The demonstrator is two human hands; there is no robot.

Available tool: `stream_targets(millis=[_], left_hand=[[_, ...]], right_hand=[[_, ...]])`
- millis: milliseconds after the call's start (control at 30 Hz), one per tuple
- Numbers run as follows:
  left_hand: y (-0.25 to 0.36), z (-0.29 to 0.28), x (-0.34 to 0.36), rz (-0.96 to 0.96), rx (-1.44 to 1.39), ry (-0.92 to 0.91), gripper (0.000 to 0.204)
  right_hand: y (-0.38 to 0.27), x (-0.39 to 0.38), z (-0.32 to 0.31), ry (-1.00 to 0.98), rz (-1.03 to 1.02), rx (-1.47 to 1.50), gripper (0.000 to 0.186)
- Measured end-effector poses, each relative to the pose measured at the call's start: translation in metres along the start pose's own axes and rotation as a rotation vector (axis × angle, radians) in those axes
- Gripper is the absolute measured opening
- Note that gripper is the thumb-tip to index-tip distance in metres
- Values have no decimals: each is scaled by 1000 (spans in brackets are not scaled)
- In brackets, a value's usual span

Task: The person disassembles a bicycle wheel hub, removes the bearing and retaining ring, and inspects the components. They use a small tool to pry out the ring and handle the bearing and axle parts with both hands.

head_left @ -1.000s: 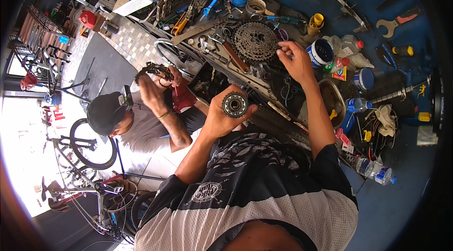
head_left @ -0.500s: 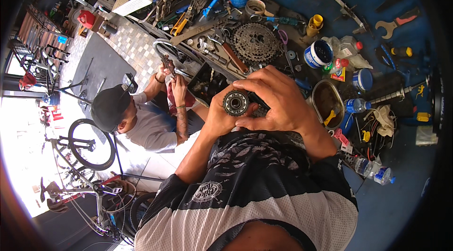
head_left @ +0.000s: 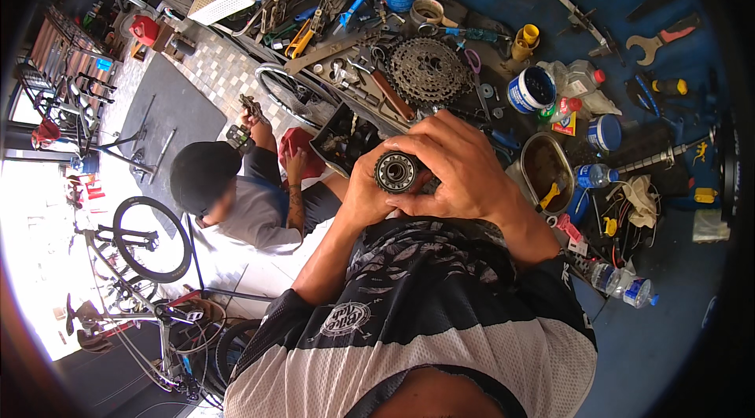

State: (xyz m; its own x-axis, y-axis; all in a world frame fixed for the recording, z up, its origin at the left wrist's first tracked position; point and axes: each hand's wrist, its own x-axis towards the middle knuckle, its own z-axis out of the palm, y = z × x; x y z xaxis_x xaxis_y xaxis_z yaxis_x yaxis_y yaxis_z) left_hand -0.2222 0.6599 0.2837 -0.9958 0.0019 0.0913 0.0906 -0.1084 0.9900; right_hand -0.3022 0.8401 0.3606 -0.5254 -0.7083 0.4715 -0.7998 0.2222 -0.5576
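Between my two hands, in front of my chest, is a bicycle hub [head_left: 395, 173], a round dark metal part whose end face, with a ring of notches and a hollow centre, points up. My left hand [head_left: 364, 191] is wrapped round its left side. From the right, my right hand [head_left: 458, 170] curls over it, fingers arched and touching at the hub's edge. The lower part of the hub is hidden by my hands. Just beyond them on the bench lies a large cassette [head_left: 429, 70], beside a wooden-handled tool [head_left: 391, 95].
A metal basin [head_left: 548, 147] with dark liquid and a yellow brush stands right of my hands. Behind it are a white-and-blue tub [head_left: 532, 90] and bottles. At left sits a co-worker in a black cap [head_left: 200, 174], near a bicycle wheel [head_left: 153, 239].
My hands have barely moved, and the hub has tilted slightly, its centre shifting. The co-worker has lowered one hand to a red cloth and moved the other, holding a metal part, outward.
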Motion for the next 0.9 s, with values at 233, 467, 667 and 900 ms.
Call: stream_targets(millis=[233,467,667,900], left_hand=[[2,-1,0,-94,-61,-14,38],[4,0,3,-33,27,-1,37],[3,-1,3,-3,87,7,39],[7,0,4,-3,100,-8,37]], right_hand=[[1,0,1,17,-6,-26,63],[-1,0,-5,-6,-18,-51,63],[-2,2,-6,-12,-32,-56,63],[-4,-4,-3,-53,38,20,69]])
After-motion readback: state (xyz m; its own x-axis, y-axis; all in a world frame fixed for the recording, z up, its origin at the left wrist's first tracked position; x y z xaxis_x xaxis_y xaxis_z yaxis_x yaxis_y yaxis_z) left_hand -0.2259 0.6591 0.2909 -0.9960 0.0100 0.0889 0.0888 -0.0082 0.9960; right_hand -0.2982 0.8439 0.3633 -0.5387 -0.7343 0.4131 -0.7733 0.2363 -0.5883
